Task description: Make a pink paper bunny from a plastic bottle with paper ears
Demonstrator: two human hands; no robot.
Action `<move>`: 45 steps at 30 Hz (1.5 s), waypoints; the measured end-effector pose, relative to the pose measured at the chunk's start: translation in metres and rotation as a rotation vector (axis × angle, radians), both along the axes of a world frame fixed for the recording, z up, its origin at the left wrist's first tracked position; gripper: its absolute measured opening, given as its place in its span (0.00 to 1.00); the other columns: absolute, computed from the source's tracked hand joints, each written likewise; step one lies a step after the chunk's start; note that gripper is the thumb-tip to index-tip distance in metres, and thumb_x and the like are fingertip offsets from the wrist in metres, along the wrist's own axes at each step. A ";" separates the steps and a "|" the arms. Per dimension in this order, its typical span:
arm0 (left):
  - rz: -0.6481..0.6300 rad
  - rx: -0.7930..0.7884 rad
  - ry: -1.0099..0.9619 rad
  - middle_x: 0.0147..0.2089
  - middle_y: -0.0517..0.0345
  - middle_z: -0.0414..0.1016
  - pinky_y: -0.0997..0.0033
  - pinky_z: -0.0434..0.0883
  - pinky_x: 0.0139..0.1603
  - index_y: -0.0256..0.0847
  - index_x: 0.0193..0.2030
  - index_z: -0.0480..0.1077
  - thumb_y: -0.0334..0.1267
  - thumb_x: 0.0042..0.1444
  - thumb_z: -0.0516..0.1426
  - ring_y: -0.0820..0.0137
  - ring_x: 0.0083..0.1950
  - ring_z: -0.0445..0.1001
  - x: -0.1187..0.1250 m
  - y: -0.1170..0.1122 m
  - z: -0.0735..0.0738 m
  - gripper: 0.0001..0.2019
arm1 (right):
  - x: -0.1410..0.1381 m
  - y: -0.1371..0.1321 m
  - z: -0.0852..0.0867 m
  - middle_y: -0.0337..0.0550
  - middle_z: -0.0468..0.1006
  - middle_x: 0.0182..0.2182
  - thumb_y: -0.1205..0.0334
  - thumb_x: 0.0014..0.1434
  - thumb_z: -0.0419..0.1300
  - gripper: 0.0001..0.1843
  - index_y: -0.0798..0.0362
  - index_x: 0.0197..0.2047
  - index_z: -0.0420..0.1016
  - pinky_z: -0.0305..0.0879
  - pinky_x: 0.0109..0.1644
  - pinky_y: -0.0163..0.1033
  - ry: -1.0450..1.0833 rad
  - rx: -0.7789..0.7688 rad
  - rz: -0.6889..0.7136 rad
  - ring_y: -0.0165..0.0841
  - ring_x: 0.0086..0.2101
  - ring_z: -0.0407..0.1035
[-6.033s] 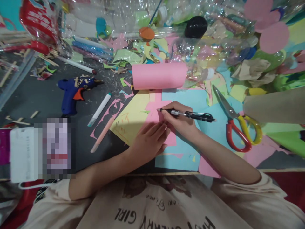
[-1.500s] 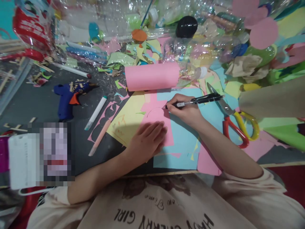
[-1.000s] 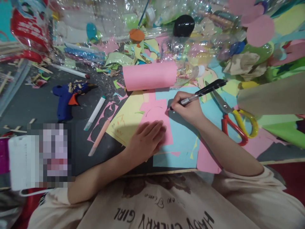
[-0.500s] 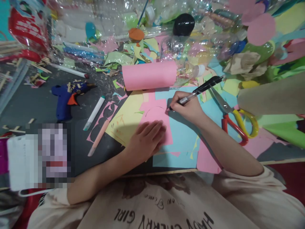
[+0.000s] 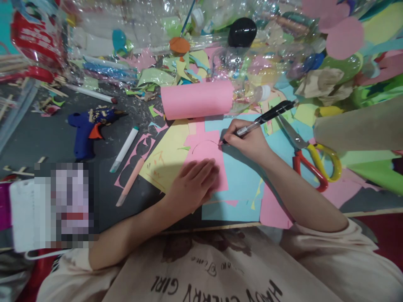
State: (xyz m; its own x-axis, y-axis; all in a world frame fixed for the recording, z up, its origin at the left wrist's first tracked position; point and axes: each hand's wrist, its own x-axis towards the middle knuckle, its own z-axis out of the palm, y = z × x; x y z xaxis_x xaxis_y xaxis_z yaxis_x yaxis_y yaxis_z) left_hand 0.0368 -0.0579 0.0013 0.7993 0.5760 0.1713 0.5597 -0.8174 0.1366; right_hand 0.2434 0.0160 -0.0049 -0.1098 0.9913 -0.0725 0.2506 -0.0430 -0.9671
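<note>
My right hand (image 5: 247, 138) grips a pen (image 5: 271, 114) with a clear barrel and black upper end. The pen's tip rests near the right end of a thin curved line on a piece of pink paper (image 5: 205, 150). My left hand (image 5: 194, 184) lies flat on the lower part of that paper, fingers stretched out side by side. Under the pink piece are a light blue sheet (image 5: 241, 180) and a yellow sheet (image 5: 160, 163). Just beyond, a plastic bottle wrapped in pink paper (image 5: 197, 100) lies on its side.
Scissors (image 5: 300, 147) with red and yellow handles lie right of my right hand. On the left are a blue glue gun (image 5: 91, 126), a white marker (image 5: 124, 149) and an orange marker (image 5: 130, 181). Clear bottles, paper scraps and a black oval object (image 5: 242, 32) crowd the back.
The pen tip and my right hand have shifted very slightly left along the curved line. My left hand stays in place on the paper.
</note>
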 end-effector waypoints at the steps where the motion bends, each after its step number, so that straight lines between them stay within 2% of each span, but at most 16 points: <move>1: 0.001 0.000 0.004 0.61 0.46 0.75 0.61 0.71 0.61 0.33 0.60 0.69 0.38 0.66 0.52 0.63 0.62 0.74 0.000 0.000 0.000 0.18 | 0.000 0.000 0.000 0.32 0.67 0.16 0.69 0.44 0.56 0.07 0.50 0.18 0.65 0.57 0.27 0.36 0.000 0.001 -0.004 0.27 0.21 0.61; 6: 0.005 0.009 0.005 0.61 0.46 0.75 0.61 0.71 0.61 0.33 0.59 0.70 0.38 0.66 0.52 0.63 0.61 0.74 0.000 -0.001 0.001 0.18 | 0.000 0.000 0.001 0.30 0.63 0.15 0.71 0.42 0.56 0.08 0.50 0.17 0.63 0.53 0.25 0.35 -0.026 -0.010 0.028 0.25 0.19 0.56; 11: 0.008 0.010 -0.006 0.61 0.46 0.76 0.61 0.72 0.61 0.34 0.59 0.70 0.38 0.67 0.52 0.63 0.61 0.75 -0.001 0.000 0.000 0.18 | 0.001 0.000 0.001 0.32 0.66 0.16 0.70 0.43 0.56 0.07 0.50 0.18 0.64 0.55 0.27 0.36 -0.007 -0.002 0.015 0.26 0.20 0.59; 16: 0.001 -0.004 0.007 0.62 0.44 0.74 0.61 0.71 0.62 0.33 0.60 0.69 0.38 0.67 0.52 0.62 0.63 0.73 -0.001 -0.001 0.000 0.19 | 0.001 0.000 0.001 0.30 0.63 0.15 0.70 0.41 0.56 0.08 0.50 0.17 0.62 0.53 0.25 0.36 -0.044 -0.016 0.041 0.25 0.19 0.56; 29: 0.004 -0.022 0.016 0.63 0.44 0.73 0.61 0.69 0.63 0.33 0.61 0.68 0.39 0.67 0.52 0.62 0.64 0.72 -0.002 -0.002 -0.001 0.19 | 0.001 -0.001 0.000 0.31 0.63 0.14 0.70 0.41 0.55 0.08 0.50 0.16 0.62 0.50 0.25 0.35 -0.074 -0.007 0.042 0.25 0.19 0.55; 38: 0.000 -0.031 0.038 0.63 0.44 0.73 0.61 0.69 0.64 0.33 0.62 0.67 0.39 0.67 0.51 0.62 0.64 0.71 -0.002 -0.002 -0.001 0.20 | 0.005 0.000 0.000 0.31 0.64 0.15 0.72 0.43 0.57 0.10 0.51 0.17 0.63 0.55 0.24 0.34 -0.056 -0.016 0.040 0.25 0.19 0.57; 41: -0.004 -0.020 0.033 0.63 0.44 0.73 0.61 0.69 0.64 0.33 0.62 0.67 0.38 0.67 0.52 0.62 0.64 0.71 -0.002 -0.002 -0.002 0.20 | 0.007 0.000 0.000 0.32 0.66 0.17 0.66 0.49 0.60 0.09 0.50 0.20 0.67 0.59 0.23 0.34 0.042 0.003 0.026 0.25 0.18 0.60; 43: -0.008 -0.015 0.027 0.63 0.44 0.73 0.61 0.69 0.63 0.33 0.62 0.67 0.38 0.67 0.51 0.62 0.64 0.71 -0.003 -0.001 -0.003 0.20 | 0.008 -0.003 0.000 0.33 0.69 0.18 0.57 0.56 0.60 0.09 0.50 0.26 0.72 0.61 0.21 0.34 0.095 0.032 0.031 0.25 0.17 0.62; 45: -0.012 -0.010 0.017 0.63 0.44 0.73 0.61 0.69 0.63 0.32 0.62 0.67 0.37 0.67 0.51 0.62 0.65 0.71 -0.003 -0.001 -0.004 0.20 | 0.008 -0.006 0.001 0.36 0.76 0.22 0.52 0.61 0.58 0.12 0.49 0.33 0.77 0.65 0.24 0.35 0.059 0.108 0.044 0.27 0.20 0.68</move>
State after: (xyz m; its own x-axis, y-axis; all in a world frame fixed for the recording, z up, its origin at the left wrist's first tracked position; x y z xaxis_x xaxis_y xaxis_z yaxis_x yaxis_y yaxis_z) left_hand 0.0340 -0.0592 -0.0023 0.8088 0.5682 0.1515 0.5525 -0.8225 0.1354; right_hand 0.2518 0.0100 -0.0041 -0.1544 0.9871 0.0422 0.1927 0.0720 -0.9786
